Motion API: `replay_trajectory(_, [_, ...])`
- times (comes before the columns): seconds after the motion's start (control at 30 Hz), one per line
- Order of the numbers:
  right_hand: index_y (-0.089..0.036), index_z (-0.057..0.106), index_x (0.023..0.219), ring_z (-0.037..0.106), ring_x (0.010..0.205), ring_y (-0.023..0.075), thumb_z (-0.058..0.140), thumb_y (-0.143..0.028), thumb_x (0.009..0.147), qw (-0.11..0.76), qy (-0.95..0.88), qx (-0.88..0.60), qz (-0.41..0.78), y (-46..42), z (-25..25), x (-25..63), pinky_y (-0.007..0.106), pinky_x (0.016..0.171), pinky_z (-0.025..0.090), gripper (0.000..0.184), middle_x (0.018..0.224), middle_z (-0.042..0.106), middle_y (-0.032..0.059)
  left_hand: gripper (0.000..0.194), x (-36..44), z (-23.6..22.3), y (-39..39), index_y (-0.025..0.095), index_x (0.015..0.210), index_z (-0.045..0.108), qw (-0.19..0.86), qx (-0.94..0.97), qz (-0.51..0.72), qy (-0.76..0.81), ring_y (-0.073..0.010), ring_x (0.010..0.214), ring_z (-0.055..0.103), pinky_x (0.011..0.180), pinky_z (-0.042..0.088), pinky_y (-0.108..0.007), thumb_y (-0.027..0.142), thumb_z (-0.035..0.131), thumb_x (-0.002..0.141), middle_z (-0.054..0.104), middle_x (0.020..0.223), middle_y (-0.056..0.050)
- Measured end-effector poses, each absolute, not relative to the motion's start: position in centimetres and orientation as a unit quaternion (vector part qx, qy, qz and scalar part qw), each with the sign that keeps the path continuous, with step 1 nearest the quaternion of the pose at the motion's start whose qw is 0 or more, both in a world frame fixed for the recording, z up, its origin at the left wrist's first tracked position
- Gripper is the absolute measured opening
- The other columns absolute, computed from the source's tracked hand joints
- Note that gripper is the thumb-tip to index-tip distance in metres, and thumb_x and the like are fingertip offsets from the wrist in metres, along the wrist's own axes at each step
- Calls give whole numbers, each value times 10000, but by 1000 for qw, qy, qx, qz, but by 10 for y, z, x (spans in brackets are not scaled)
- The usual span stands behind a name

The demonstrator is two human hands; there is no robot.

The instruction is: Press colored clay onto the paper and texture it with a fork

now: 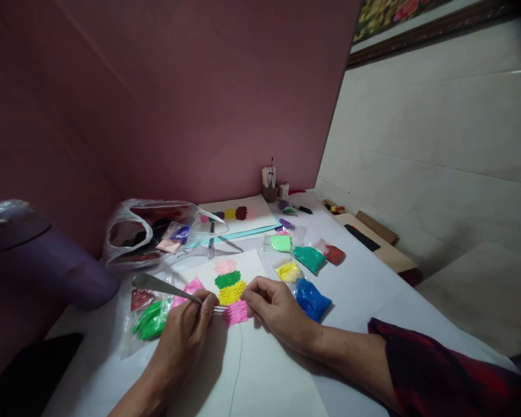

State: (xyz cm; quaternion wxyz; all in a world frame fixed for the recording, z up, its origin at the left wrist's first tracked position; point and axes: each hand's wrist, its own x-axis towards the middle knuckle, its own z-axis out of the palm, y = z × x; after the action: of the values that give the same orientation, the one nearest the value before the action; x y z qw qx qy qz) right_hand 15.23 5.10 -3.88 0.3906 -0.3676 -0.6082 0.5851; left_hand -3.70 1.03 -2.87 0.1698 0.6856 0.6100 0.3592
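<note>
My left hand (pixel 193 324) is closed round a metal fork (pixel 165 288), its handle pointing up to the left. The fork's tines lie at the left edge of a pink clay patch (pixel 236 313) on a white sheet of paper (pixel 260 370). My right hand (pixel 282 313) is closed in a pinch at the right side of that patch; whatever sits between its fingertips is hidden. Above the pink patch run a yellow clay patch (pixel 232 293), a green clay patch (pixel 228 280) and a light pink one (pixel 225 266), all ridged. A thin drawn line (pixel 239 365) leads down from the pink clay.
Clay packets lie at right, among them a blue one (pixel 312 299) and a yellow one (pixel 289 270). At left are a green packet (pixel 150 320), a plastic bag (pixel 128 231) and a purple bottle (pixel 78 272). Behind sit another clay picture (pixel 256 215) and a pen cup (pixel 270 192).
</note>
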Motion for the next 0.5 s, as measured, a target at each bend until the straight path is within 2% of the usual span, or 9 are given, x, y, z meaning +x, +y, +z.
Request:
replay_trajectory(0.2, [-150, 552, 729, 430, 435, 51, 554, -285, 880, 389, -609, -373, 581, 50, -38, 153, 163, 389, 338, 202, 588, 552, -30, 353, -35, -31, 12, 199, 779, 629, 171, 688, 356, 609, -191, 715, 675, 668, 483, -286, 404, 388, 936, 706, 749, -25])
replay_trajectory(0.5, [-154, 547, 718, 439, 429, 51, 550, -285, 881, 389, -610, -377, 578, 50, -39, 153, 160, 385, 333, 210, 582, 553, -30, 340, -36, -32, 13, 207, 791, 617, 165, 692, 319, 627, -205, 716, 679, 665, 477, -300, 391, 374, 941, 710, 759, -32])
